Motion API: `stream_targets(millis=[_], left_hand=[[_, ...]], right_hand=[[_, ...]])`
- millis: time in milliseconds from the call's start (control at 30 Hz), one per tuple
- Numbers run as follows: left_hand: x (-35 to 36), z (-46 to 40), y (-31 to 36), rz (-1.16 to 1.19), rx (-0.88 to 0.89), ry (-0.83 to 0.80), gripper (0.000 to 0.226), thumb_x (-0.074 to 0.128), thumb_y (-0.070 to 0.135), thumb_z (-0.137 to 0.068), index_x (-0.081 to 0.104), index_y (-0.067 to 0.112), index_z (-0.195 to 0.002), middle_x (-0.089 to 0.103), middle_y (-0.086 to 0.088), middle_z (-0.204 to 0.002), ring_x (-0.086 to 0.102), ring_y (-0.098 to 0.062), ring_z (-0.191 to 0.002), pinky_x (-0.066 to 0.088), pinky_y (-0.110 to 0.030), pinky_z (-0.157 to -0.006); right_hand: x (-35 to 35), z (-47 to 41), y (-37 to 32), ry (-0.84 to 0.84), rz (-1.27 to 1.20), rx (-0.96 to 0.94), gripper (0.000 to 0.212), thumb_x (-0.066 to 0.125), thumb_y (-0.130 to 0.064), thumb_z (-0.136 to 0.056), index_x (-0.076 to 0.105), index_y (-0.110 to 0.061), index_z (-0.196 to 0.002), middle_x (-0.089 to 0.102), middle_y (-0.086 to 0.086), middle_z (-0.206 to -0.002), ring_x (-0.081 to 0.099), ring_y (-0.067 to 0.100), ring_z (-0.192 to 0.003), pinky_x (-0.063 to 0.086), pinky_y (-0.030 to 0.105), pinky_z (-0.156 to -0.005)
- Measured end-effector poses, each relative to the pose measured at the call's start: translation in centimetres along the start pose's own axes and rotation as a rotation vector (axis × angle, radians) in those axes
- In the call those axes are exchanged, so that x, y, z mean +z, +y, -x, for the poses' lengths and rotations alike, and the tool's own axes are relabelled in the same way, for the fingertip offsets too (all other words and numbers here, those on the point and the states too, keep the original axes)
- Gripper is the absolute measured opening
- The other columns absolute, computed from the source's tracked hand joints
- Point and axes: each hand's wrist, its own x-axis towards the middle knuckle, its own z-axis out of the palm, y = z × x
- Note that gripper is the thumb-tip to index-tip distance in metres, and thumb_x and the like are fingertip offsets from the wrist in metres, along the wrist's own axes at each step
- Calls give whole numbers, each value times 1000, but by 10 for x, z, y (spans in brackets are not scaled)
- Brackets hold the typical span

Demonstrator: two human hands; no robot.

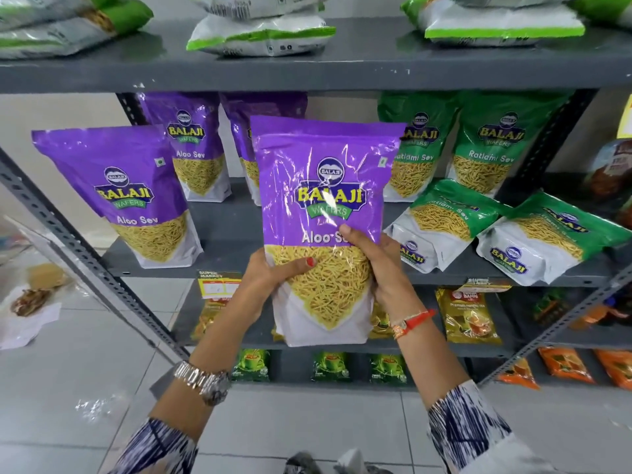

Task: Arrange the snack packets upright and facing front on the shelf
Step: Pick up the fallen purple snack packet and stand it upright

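I hold a purple Aloo Sev packet (321, 186) upright, front toward me, in front of the grey middle shelf (232, 234). My left hand (270, 271) grips its lower left side and my right hand (379, 265) its lower right. On the shelf, one purple packet (126, 196) stands upright at the left, with two more purple packets (191, 145) behind. Two green Ratlami Sev packets (489, 145) stand upright at the back right. Two other green packets (441, 224) lie flat in front of them, fronts up.
The top shelf (307, 73) carries several packets lying flat. Lower shelves hold yellow tea packets (468, 316), green sachets (331, 367) and orange packs (564, 367). Slotted grey uprights (78, 251) frame the rack. Wrappers lie on the tiled floor (34, 302) at the left.
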Motion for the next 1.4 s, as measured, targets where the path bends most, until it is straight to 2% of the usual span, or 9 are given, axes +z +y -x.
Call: stream_targets(millis=[133,333,500,667,867,1100,1233,1300,1400], left_hand=[[-22,-13,-8,-102,-24,15,55,84,36,-42,65,19,-90,77,9,-80,72,-13,-79,57,-23,-66],[-71,-54,-14,-129,8,88,36,74,-4,-65,61,17,-91,74,8,-80,70,-5,-70,55,-20,-56],[-82,-72,-13,-184,65,140,49,80,-4,-55,59,18,-93,70,-4,-91,68,-16,-80,56,-39,-79],[-142,-117,-8,-258,84,167,50,73,-9,-65,53,6,-108,65,-19,-109,62,-35,-103,50,-53,-92],[-151,-116,-21,-201,85,186,59,74,0,-68,46,1,-120,62,-23,-119,62,-31,-107,51,-48,-92],[-151,-118,-30,-184,143,262,54,72,1,-71,46,4,-118,61,-18,-120,59,-29,-111,46,-50,-99],[-142,-108,-43,-122,202,320,57,68,-3,-74,45,18,-121,61,-7,-116,60,-19,-109,52,-37,-94],[-129,-102,-53,-66,238,366,68,66,-3,-76,36,18,-134,51,-10,-135,52,-19,-123,47,-37,-100],[-99,-92,-71,-97,311,532,78,62,7,-83,16,21,-146,21,-2,-156,24,-8,-141,27,-31,-114]], right_hand=[[8,-18,21,24,43,0,37,87,-25,-52,75,-19,-86,77,12,-91,72,31,-87,60,40,-73],[43,-61,43,-37,144,-34,46,91,-26,-48,72,-19,-90,78,4,-88,74,25,-82,58,32,-64],[45,-80,55,-77,167,-34,43,88,-25,-54,69,-23,-93,77,1,-92,73,23,-86,58,31,-66],[93,-131,84,-124,186,-8,48,80,-15,-68,61,-9,-111,70,16,-110,68,34,-101,57,43,-82],[100,-138,94,-154,160,-3,66,88,-44,-44,65,-22,-101,75,2,-98,71,23,-93,58,31,-71],[106,-143,94,-162,160,-12,78,89,-49,-37,62,-18,-104,73,2,-98,71,20,-91,59,30,-71],[92,-137,95,-193,180,-11,77,89,-37,-47,55,-26,-116,71,-8,-107,67,17,-104,58,26,-74],[76,-131,97,-196,208,-13,91,86,-40,-50,44,-25,-130,63,-2,-123,62,12,-113,57,29,-84],[50,-116,93,-158,322,-35,76,82,-26,-64,43,-34,-128,53,1,-136,51,13,-124,48,30,-97]])
